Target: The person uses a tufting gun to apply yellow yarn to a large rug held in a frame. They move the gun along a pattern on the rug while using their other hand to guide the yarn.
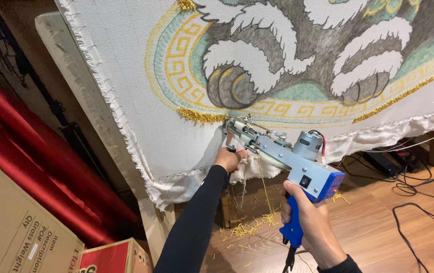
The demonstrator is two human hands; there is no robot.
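A blue and grey tufting gun (287, 156) points its needle at a white cloth (136, 91) stretched on a wooden frame. My right hand (308, 222) grips the gun's blue rear handle. My left hand (229, 157), in a black sleeve, holds the gun's front handle just under the cloth. The needle tip touches the cloth at the end of a tufted yellow strip (201, 116) along the border of a printed pattern in grey, green and yellow. A yellow yarn (263, 182) hangs from the gun.
Yellow yarn scraps (250, 227) lie on the wooden floor below. Black cables (414, 202) run across the floor at right. A red fabric roll (34, 167) leans at left above brown cardboard boxes (14, 227) and a red box (110, 258).
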